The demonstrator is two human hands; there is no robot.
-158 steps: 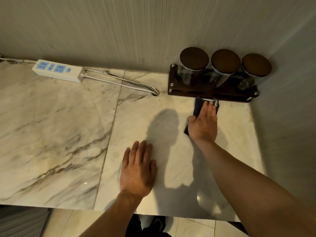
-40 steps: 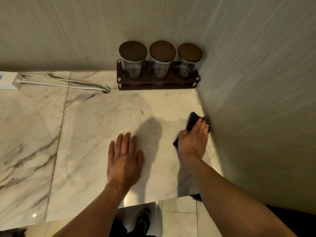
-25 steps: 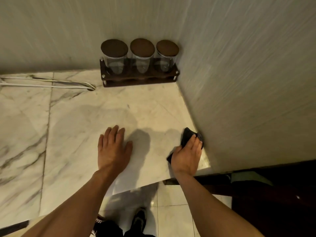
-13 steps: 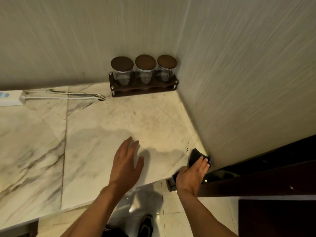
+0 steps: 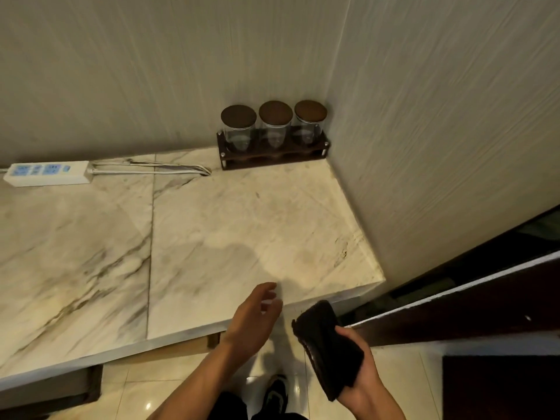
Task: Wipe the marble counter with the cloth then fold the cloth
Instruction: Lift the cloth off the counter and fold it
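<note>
The marble counter [image 5: 230, 237] fills the middle of the view, pale with grey veins and a seam down its middle. A dark cloth [image 5: 328, 344], bunched into a thick pad, lies in my right hand [image 5: 360, 377], held palm-up in the air off the counter's front right corner. My left hand [image 5: 253, 321] hovers over the front edge of the counter with its fingers loosely curled and nothing in it. The two hands are a short gap apart.
Three lidded glass jars in a dark wooden rack [image 5: 274, 153] stand in the back right corner against the walls. A white power strip [image 5: 48, 173] with its cable lies at the back left. A dark door [image 5: 472, 310] stands at the right. Tiled floor and a shoe [image 5: 275, 392] show below.
My right hand has drawn the cloth off the counter's front right corner and turned palm-up with it. My left hand has lifted from the marble and pulled back to the front edge.
</note>
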